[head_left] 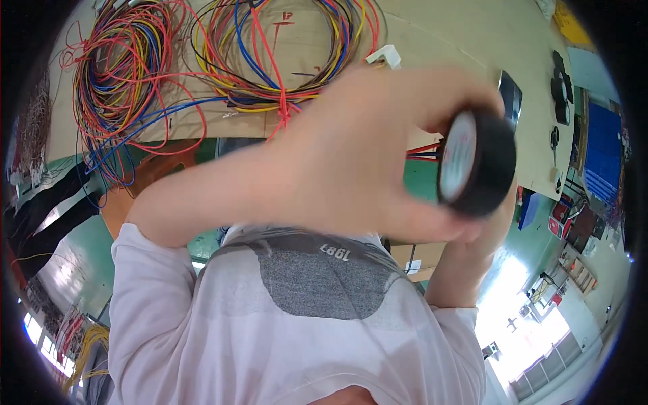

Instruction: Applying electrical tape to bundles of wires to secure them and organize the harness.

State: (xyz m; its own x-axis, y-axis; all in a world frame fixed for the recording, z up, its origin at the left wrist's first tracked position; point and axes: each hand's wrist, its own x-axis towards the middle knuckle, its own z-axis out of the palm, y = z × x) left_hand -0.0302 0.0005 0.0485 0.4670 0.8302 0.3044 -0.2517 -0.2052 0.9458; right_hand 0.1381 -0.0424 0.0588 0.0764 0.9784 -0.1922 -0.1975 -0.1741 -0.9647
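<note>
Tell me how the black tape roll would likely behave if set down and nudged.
Stood on its edge, the black tape roll would probably roll, since its outer rim is round. Laid on its pale-labelled flat face, it should sit steady. It is likely fairly light, as the left hand alone seems to pinch it between thumb and fingers.

on the table [445, 34], a wire bundle [125, 71] lies left of a wire coil [253, 98], a tape roll [496, 162] in the left hand [351, 152].
</note>
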